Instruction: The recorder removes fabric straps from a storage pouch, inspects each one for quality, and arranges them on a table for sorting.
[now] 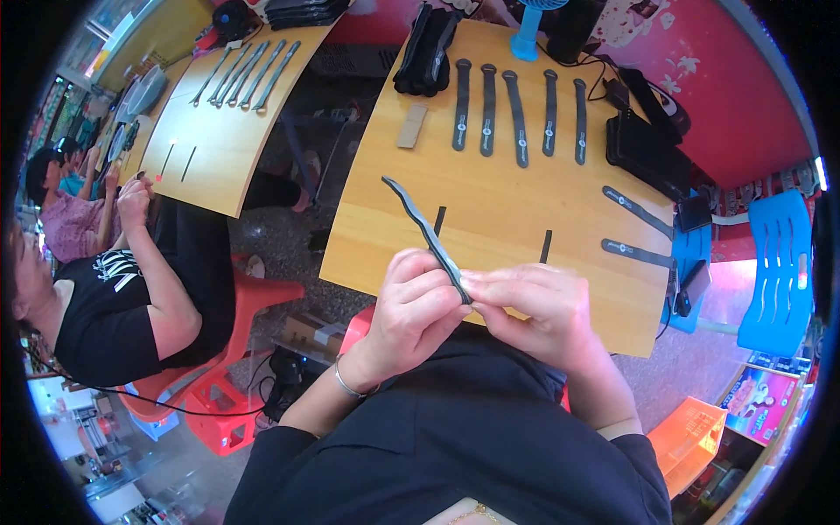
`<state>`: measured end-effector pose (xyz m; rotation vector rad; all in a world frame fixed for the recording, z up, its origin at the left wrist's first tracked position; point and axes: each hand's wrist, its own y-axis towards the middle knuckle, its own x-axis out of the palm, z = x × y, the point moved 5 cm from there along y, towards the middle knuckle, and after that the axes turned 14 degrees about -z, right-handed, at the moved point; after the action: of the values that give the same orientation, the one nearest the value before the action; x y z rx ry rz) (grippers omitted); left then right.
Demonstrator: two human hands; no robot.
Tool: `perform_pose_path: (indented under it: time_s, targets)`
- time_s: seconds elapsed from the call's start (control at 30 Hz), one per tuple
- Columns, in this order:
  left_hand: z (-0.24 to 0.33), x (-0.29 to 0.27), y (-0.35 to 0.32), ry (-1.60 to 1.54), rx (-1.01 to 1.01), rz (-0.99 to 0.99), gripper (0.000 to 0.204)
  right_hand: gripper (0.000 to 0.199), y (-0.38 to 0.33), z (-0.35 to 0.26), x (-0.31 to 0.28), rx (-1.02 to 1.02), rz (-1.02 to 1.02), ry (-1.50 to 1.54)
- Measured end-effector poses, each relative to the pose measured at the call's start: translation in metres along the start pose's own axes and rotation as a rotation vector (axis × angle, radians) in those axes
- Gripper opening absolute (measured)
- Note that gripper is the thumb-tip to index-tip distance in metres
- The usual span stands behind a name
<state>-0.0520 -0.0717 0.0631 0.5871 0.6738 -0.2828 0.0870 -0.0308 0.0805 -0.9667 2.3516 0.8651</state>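
A dark grey strap (418, 217) is held in front of my body, over the near edge of the wooden table (367, 236). My left hand (409, 311) is closed around its lower part. The fingertips of my right hand (542, 308) pinch its near end, close against the left fingers. The strap's free end points away to the far left. Beyond my hands, several flat grey straps (487, 112) with pale printing and a loop at the far end lie in a row. Two more straps (637, 254) lie at the table's right edge.
A black bundle (426, 54), a cardboard piece (411, 127), a blue fan (525, 39) and a black pouch (643, 157) are on the table. Two short dark strips (546, 245) mark its near part. At left, another person (131, 306) sits at a second table (219, 157) with straps.
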Motion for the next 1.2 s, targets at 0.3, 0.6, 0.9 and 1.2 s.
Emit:
perform_pose_path:
  time_s: [0.3, 0.6, 0.9, 1.2]
  targets:
    - [-0.001, 0.000, 0.003, 0.061, -0.007, 0.001, 0.011, 0.021, 0.002, 0.001, -0.001, -0.011, 0.051, -0.029]
    - [-0.003, -0.001, 0.001, 0.047, -0.006, 0.026, 0.011, 0.021, 0.003, 0.005, 0.000, 0.000, -0.028, 0.046]
    - [0.000, -0.001, 0.001, 0.059, -0.003, 0.030, 0.011, 0.020, 0.003, 0.001, 0.001, -0.008, 0.008, 0.017]
    - [0.001, 0.003, -0.002, 0.015, -0.023, 0.090, 0.009, 0.023, 0.002, -0.007, 0.003, -0.050, 0.052, -0.112]
